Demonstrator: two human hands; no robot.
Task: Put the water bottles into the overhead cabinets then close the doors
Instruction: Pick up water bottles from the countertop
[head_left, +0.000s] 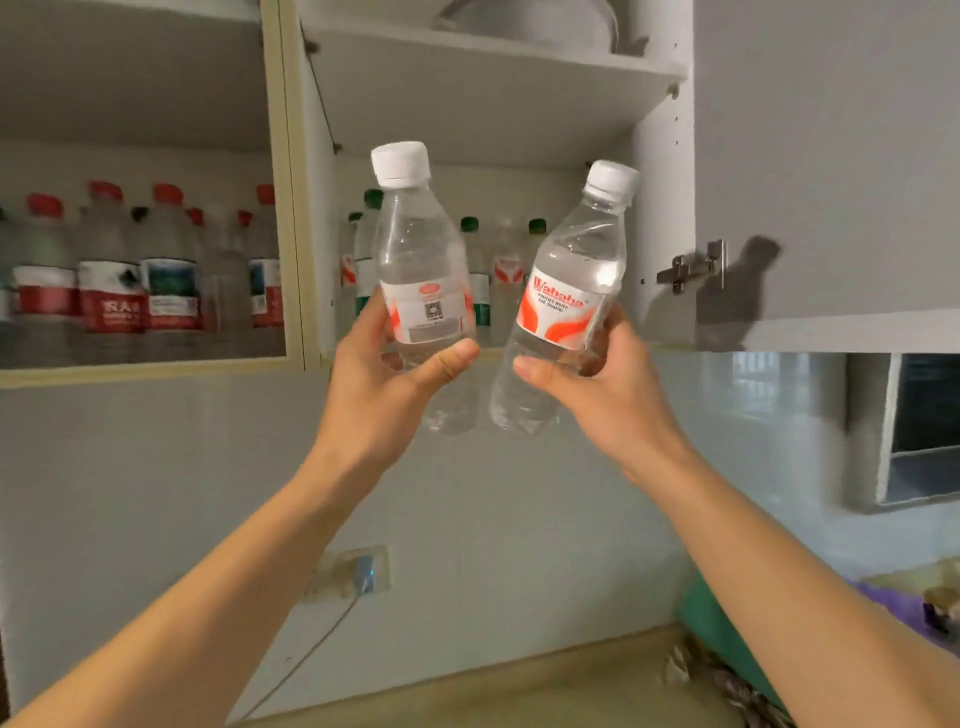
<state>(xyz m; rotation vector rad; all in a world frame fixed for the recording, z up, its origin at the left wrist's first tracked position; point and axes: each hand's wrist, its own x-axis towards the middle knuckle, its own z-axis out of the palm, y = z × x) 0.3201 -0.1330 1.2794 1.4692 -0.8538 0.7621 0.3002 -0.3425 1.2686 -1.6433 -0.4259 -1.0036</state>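
Observation:
I hold two clear water bottles with white caps and red-and-white labels, raised in front of the open overhead cabinet. My left hand (387, 374) grips the left bottle (421, 260) around its lower half; it stands nearly upright. My right hand (587, 379) grips the right bottle (566, 291), which tilts to the right. Behind them, the cabinet's lower shelf (498, 349) holds several green-capped bottles (472, 244). The left cabinet compartment (140, 270) holds several red-capped bottles. The right cabinet door (831, 166) is swung open.
An upper shelf (493, 73) carries a pale round dish. A metal hinge (693, 267) sits on the open door. Below are a tiled wall, a socket with a plugged-in cable (363, 574), a countertop (519, 691), and green and purple items (727, 634) at the right.

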